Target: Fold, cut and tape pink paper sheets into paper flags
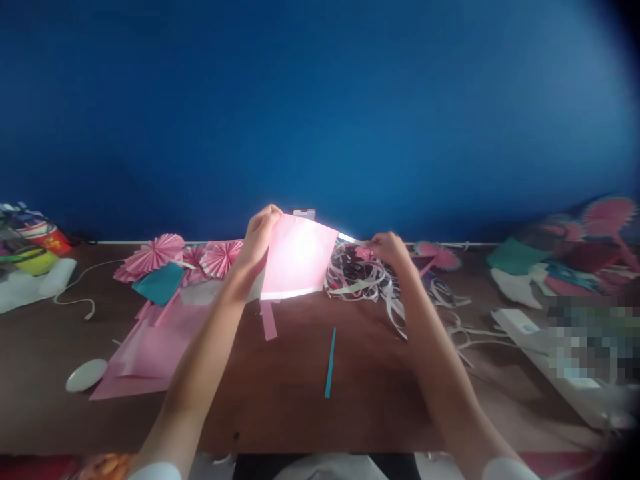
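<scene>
My left hand (259, 235) pinches a piece of pink paper (300, 259) by its upper left corner, raised above the table. A white band (290, 295) runs along the paper's lower edge. From the upper right corner a thin white strip (347, 237) stretches out to my right hand (391, 249), whose fingers are closed on its far end. Behind and below the right hand lies a tangle of white paper strips (370, 283). A narrow pink strip (269, 321) shows under the held paper, and a teal strip (330, 363) lies nearer to me.
Pleated pink paper fans (223, 258), a teal paper piece (159, 285) and pink sheets (160, 343) lie at left, beside a white oval object (86, 375). At right are a white power strip (540, 360) with cables and more coloured paper pieces (517, 257). A blue wall (320, 120) stands behind.
</scene>
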`<action>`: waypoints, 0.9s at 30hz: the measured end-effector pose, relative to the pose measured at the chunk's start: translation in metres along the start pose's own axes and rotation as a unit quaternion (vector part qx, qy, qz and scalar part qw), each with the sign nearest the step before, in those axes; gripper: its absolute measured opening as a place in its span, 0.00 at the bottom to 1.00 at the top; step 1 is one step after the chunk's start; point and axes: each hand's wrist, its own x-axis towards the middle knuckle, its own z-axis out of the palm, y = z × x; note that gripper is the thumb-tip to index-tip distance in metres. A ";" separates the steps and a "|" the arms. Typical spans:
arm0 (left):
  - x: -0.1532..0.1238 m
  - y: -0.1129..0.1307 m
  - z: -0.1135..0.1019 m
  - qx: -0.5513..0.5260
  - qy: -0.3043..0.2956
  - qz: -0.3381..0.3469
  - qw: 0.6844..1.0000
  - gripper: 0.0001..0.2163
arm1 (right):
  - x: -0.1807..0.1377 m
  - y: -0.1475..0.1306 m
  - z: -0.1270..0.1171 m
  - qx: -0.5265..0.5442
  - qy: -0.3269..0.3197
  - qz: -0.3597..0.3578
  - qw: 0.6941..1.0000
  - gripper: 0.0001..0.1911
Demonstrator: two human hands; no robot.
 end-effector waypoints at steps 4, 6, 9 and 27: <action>-0.002 0.005 -0.001 0.005 0.001 0.007 1.000 0.09 | 0.002 0.013 0.001 -0.061 0.022 0.093 0.994 0.13; -0.003 0.006 -0.001 0.008 -0.012 0.007 1.000 0.09 | 0.003 0.015 -0.001 -0.065 0.021 0.109 0.992 0.15; -0.004 0.004 -0.001 0.004 -0.055 -0.008 0.998 0.10 | 0.000 0.007 -0.008 -0.030 0.052 0.101 0.993 0.24; -0.001 -0.001 0.003 0.007 -0.180 -0.051 0.982 0.12 | -0.061 -0.089 -0.045 0.266 -0.220 -0.302 0.889 0.11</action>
